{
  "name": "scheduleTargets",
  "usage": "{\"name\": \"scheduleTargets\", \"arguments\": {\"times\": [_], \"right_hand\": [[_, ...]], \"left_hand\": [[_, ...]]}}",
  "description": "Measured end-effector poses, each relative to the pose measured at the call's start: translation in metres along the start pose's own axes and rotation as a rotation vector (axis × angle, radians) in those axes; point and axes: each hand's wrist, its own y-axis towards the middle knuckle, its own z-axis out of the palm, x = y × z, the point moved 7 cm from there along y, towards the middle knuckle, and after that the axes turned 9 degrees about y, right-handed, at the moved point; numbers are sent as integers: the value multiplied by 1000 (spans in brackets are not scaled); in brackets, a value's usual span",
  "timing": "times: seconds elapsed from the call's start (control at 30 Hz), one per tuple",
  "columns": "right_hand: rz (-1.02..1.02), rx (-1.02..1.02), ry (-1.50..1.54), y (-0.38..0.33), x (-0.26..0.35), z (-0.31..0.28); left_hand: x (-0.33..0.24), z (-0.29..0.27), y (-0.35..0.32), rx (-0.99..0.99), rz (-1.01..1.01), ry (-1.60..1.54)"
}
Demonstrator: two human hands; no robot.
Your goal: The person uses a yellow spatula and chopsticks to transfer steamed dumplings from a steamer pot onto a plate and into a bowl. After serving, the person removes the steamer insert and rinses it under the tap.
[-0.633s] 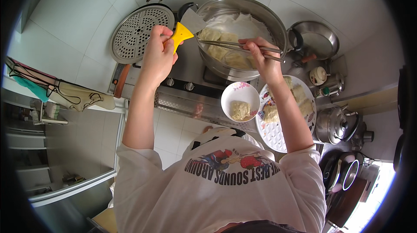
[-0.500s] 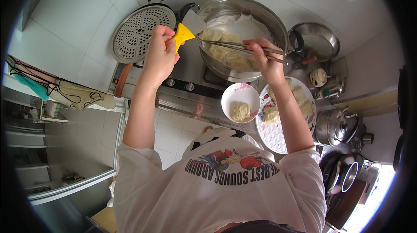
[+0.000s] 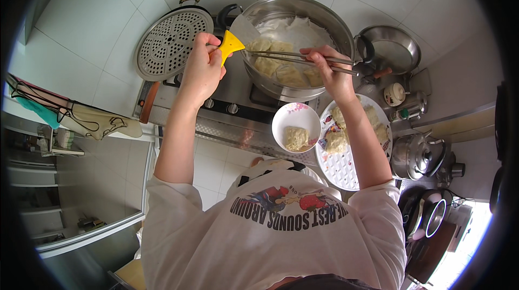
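Observation:
My left hand [image 3: 207,68] is closed round the yellow handle of a scraper [image 3: 231,45], its flat translucent-looking blade at the left rim of a large steel steamer pot [image 3: 341,25]. In my right hand [image 3: 334,73] I grip a pair of metal chopsticks [image 3: 281,56], tips pointing left over the pot. Pale dough pieces [image 3: 274,66] lie inside it on a white cloth liner [image 3: 303,30]. Below the pot, a white bowl [image 3: 281,122] holds one dough piece [image 3: 297,138]. Under my right forearm is a white oval plate [image 3: 338,171] with several more pieces, partly hidden by the arm.
A perforated steamer tray [image 3: 174,41] rests on the stove [image 3: 216,95] at the left, near a wooden-handled utensil [image 3: 150,102]. On the right stand a steel pan [image 3: 397,49], a lidded jar [image 3: 395,95] and a kettle [image 3: 412,157]. Tiled wall rises behind the pot.
The scraper has shifted slightly, its blade tilting more over the pot's left rim. The chopsticks stay over the dough pieces with their angle a little flatter. The whole view has moved slightly.

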Motion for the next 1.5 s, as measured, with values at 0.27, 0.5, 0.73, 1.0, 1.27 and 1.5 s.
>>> {"name": "scheduleTargets", "arguments": {"times": [0.27, 0.5, 0.73, 1.0, 1.27, 1.5], "right_hand": [[77, -177, 128, 9, 11, -44], [122, -230, 2, 7, 16, -61], [7, -81, -222, 17, 21, -11], [-245, 172, -486, 42, 74, 56], [-159, 68, -498, 46, 87, 45], [-159, 22, -501, 40, 90, 26]], "left_hand": [[2, 0, -6, -15, -13, -4], [5, 5, -6, -19, -41, 13], [0, 12, 3, -5, 5, 54], [7, 18, 18, 31, 7, 103], [22, 53, 61, 109, 125, 433], [13, 78, 70, 142, 166, 512]]}}
